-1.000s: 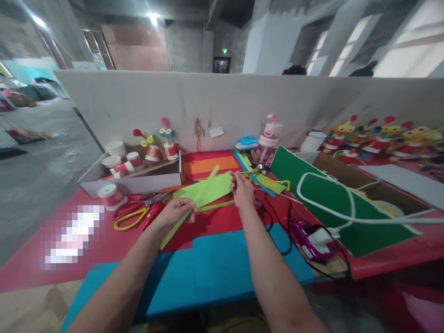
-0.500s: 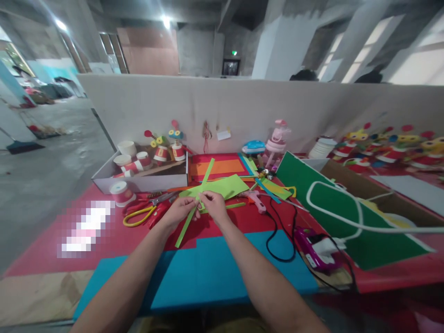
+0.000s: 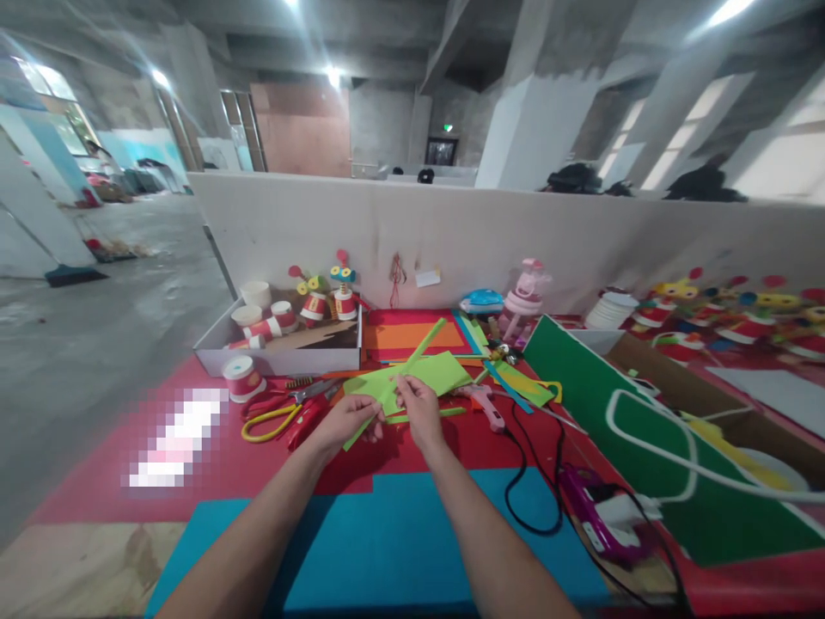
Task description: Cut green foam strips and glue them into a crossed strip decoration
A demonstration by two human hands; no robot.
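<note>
A narrow light-green paper strip point(image 3: 425, 344) slants between my hands, its upper end pointing away to the right and its lower end showing beneath my left hand. My left hand point(image 3: 354, 419) pinches the strip low down. A little higher, my right hand point(image 3: 418, 404) grips it between thumb and fingers. Under and behind the hands lies a larger light-green paper sheet point(image 3: 444, 371). Another thin green strip point(image 3: 451, 413) rests on the red table covering beside my right hand. Yellow-handled scissors point(image 3: 271, 423) lie left of my left hand; a pink glue gun point(image 3: 485, 404) is to the right.
A white box point(image 3: 277, 359) with paper cups and cup figures stands at left, a lone cup point(image 3: 242, 378) before it. Blue sheet point(image 3: 412, 533) covers the front edge. At right are a purple power strip point(image 3: 606, 516), cables and a green board point(image 3: 644, 430).
The green strip has turned, its upper end swinging to the right and its lower part showing less. Both hands still hold it. The whole view has shifted, with the table lower in the picture.
</note>
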